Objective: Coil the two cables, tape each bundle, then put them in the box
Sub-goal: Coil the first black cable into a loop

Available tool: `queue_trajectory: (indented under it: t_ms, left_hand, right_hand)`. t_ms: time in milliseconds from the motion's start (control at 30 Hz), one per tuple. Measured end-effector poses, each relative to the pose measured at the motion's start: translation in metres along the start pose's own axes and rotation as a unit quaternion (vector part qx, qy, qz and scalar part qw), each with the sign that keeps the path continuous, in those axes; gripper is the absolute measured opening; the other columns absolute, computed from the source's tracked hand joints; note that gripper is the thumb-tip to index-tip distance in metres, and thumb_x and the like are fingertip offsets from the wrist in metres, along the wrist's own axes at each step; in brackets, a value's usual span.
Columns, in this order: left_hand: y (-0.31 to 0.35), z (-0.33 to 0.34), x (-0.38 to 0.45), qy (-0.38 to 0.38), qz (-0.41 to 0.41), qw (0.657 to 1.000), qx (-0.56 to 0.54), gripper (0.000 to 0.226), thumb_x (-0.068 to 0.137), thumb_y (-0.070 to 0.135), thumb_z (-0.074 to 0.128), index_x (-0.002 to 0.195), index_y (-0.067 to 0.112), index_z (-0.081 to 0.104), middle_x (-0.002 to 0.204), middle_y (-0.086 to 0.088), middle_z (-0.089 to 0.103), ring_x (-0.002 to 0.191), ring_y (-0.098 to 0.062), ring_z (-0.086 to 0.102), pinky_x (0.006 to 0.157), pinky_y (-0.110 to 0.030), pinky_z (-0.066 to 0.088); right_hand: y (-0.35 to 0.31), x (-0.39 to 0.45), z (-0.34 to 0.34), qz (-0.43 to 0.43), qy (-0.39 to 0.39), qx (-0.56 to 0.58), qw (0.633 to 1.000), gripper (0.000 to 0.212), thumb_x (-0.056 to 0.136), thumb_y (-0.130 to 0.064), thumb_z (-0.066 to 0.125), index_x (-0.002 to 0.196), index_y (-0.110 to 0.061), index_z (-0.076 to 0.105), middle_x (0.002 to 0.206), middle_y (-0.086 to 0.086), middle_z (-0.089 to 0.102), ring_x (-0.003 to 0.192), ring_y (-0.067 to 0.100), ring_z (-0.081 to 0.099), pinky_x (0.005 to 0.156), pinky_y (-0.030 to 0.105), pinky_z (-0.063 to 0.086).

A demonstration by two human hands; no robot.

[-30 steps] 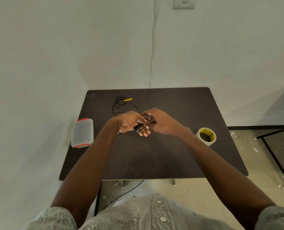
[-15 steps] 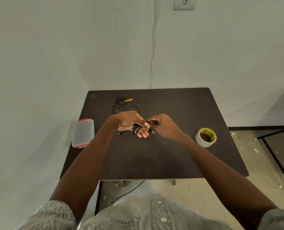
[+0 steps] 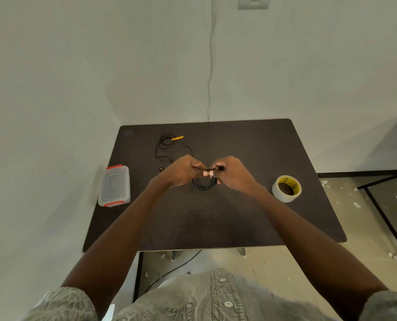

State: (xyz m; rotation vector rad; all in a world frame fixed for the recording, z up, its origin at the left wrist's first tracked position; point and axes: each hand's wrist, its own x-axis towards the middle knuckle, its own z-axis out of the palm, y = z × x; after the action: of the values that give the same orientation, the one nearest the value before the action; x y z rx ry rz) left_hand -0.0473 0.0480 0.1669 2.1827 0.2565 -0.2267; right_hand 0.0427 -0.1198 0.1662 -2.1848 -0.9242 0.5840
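Observation:
Over the middle of the dark table [image 3: 216,216], my left hand [image 3: 181,171] and my right hand [image 3: 231,173] both grip a coiled black cable [image 3: 204,184], whose loops hang below my fingers. A short stretch of it runs between the two hands. A second black cable [image 3: 167,147] with a yellow tie lies loose on the table behind my left hand. The clear plastic box [image 3: 115,185] with red clips sits closed at the left edge. A roll of tape [image 3: 286,188] with a yellow core lies to the right of my right hand.
White walls close in the table at the back and left. A white cord [image 3: 210,66] runs down the back wall. A black metal frame [image 3: 385,205] stands on the floor to the right. A dark cable lies on the floor under the table's front edge.
Both hands have turned and drawn slightly apart. The cable, earlier wound over my left fingers, now hangs as a loop beneath both hands.

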Motion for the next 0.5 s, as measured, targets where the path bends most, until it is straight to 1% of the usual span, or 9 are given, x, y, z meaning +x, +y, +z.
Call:
queue_trajectory:
  t_ms: [67,100,133,167,233,300,367,433,500]
  left_hand:
    - [-0.004,0.003,-0.003,0.009,-0.009,0.998,-0.060,0.021,0.087,0.035,0.066,0.083,0.017,0.077,0.074,-0.013,0.067,0.066,-0.016,0.051,0.068,-0.030,0.036]
    - [-0.004,0.004,-0.006,0.007,-0.014,0.996,-0.090,0.020,0.088,0.032,0.066,0.083,0.016,0.077,0.077,-0.010,0.070,0.071,-0.015,0.055,0.074,-0.030,0.039]
    - [-0.003,0.004,-0.007,0.004,-0.023,0.993,-0.117,0.020,0.089,0.028,0.065,0.084,0.013,0.077,0.079,-0.006,0.071,0.074,-0.010,0.058,0.077,-0.028,0.039]
    - [-0.003,0.005,-0.008,0.005,-0.035,0.990,-0.138,0.020,0.091,0.025,0.064,0.088,0.009,0.076,0.078,-0.002,0.070,0.073,-0.004,0.058,0.078,-0.026,0.039]
    - [-0.004,0.007,-0.008,0.015,-0.054,0.984,-0.168,0.022,0.095,0.020,0.058,0.098,0.003,0.073,0.074,0.003,0.065,0.065,0.002,0.053,0.072,-0.024,0.037]
    - [-0.003,0.009,-0.006,0.023,-0.073,0.981,-0.178,0.022,0.097,0.013,0.053,0.097,0.000,0.071,0.067,0.009,0.060,0.059,0.005,0.048,0.069,-0.023,0.034]
    - [0.000,0.013,-0.005,0.033,-0.094,0.978,-0.182,0.021,0.094,0.005,0.051,0.093,-0.003,0.070,0.066,0.014,0.061,0.065,0.003,0.050,0.069,-0.024,0.033]
    - [0.005,0.016,-0.003,0.052,-0.112,0.973,-0.196,0.021,0.087,-0.001,0.053,0.081,0.007,0.071,0.081,0.006,0.068,0.081,-0.007,0.052,0.069,-0.022,0.037]
    - [0.004,0.019,0.000,0.084,-0.122,0.968,-0.202,0.024,0.079,-0.003,0.057,0.083,0.013,0.074,0.098,-0.004,0.072,0.090,-0.013,0.055,0.074,-0.020,0.040]
  right_hand:
    - [-0.001,0.001,0.000,0.002,-0.001,0.013,1.000,0.013,0.091,-0.010,0.063,0.083,-0.014,0.072,0.066,0.005,0.068,0.050,0.002,0.056,0.053,0.016,0.043]
    - [0.000,0.001,-0.001,0.003,-0.004,0.016,1.000,0.011,0.091,-0.010,0.064,0.087,-0.013,0.073,0.068,0.005,0.069,0.051,0.002,0.057,0.053,0.015,0.044]
    - [0.001,0.001,-0.001,0.006,-0.006,0.018,1.000,0.009,0.092,-0.011,0.064,0.090,-0.012,0.073,0.068,0.004,0.068,0.049,0.000,0.056,0.051,0.013,0.043]
    - [0.002,0.001,0.000,0.010,-0.005,0.019,1.000,0.008,0.092,-0.011,0.064,0.092,-0.011,0.072,0.066,0.003,0.067,0.046,-0.002,0.055,0.048,0.011,0.040]
    - [0.004,0.002,0.002,0.023,0.005,0.022,0.999,0.005,0.090,-0.011,0.066,0.094,-0.009,0.068,0.066,-0.001,0.063,0.044,-0.003,0.054,0.046,0.011,0.039]
    - [0.004,0.003,0.004,0.028,0.013,0.008,0.999,0.010,0.087,-0.010,0.069,0.094,-0.005,0.064,0.074,0.003,0.064,0.053,0.004,0.057,0.052,0.018,0.045]
    - [0.004,0.004,0.005,0.026,0.010,-0.033,0.999,0.010,0.085,-0.010,0.070,0.090,-0.004,0.064,0.083,0.009,0.066,0.067,0.016,0.060,0.063,0.030,0.049]
    - [0.005,0.006,0.005,0.023,-0.003,-0.082,0.996,0.006,0.085,-0.009,0.070,0.087,-0.005,0.065,0.089,0.008,0.065,0.079,0.022,0.061,0.071,0.033,0.048]
    - [0.004,0.006,0.003,0.019,-0.021,-0.142,0.990,0.006,0.086,-0.010,0.069,0.091,-0.006,0.068,0.097,0.006,0.065,0.089,0.023,0.061,0.077,0.030,0.046]
